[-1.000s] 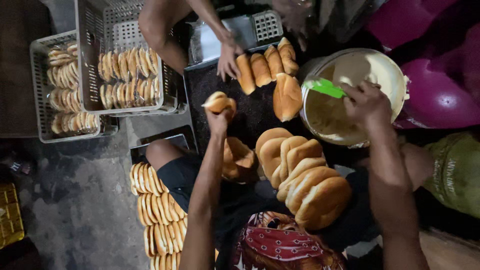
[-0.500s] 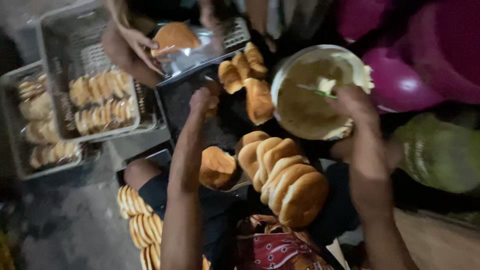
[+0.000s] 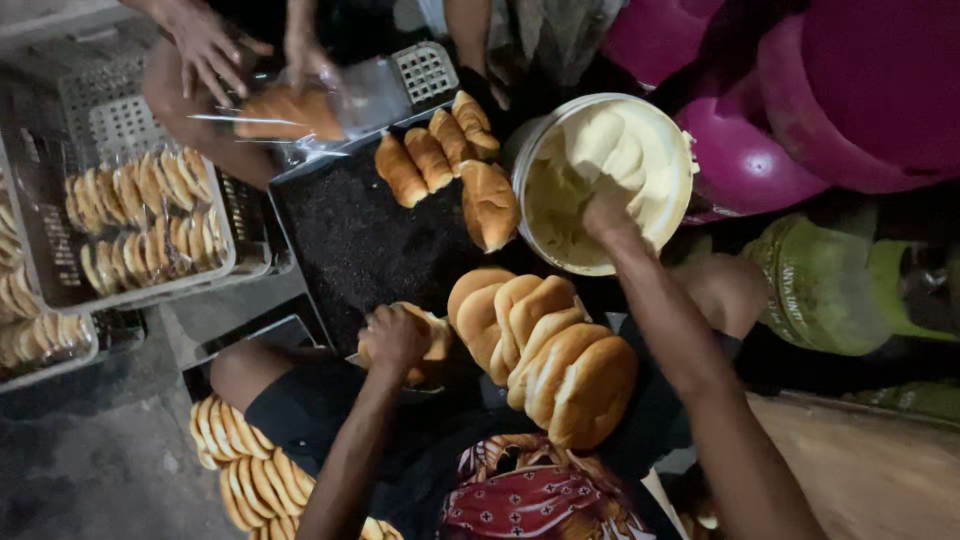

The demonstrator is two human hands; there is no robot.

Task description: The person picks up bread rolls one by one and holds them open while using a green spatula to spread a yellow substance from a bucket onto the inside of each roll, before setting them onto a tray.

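Bread, a split bun (image 3: pixel 415 345), sits low and left of centre in the frame, gripped from above by the left hand (image 3: pixel 393 338), whose fingers curl closed around it. Just to its right a row of plain buns (image 3: pixel 545 350) leans in an overlapping stack, running down toward the lower middle. The right hand (image 3: pixel 607 213) reaches into the white bucket (image 3: pixel 672 135) at upper centre-right, which holds pale yellow spread (image 3: pixel 610 140); its fingers are bunched down in the spread, and whether they grasp a tool cannot be told. Between bun and bucket lies a dark tray (image 3: pixel 350 235), with four filled buns (image 3: pixel 450 160) resting along its upper edge. At the upper left, another person's hands (image 3: pixel 205 40) hold a clear bag with buns (image 3: pixel 290 110) inside it. Grey plastic crates (image 3: pixel 60 270) on the left hold bagged rows of buns. More stacked buns (image 3: pixel 245 465) lie at the lower left, beside the person's knee. Purple tubs (image 3: pixel 830 90) fill the upper right, and a green container (image 3: pixel 830 285) stands below them.
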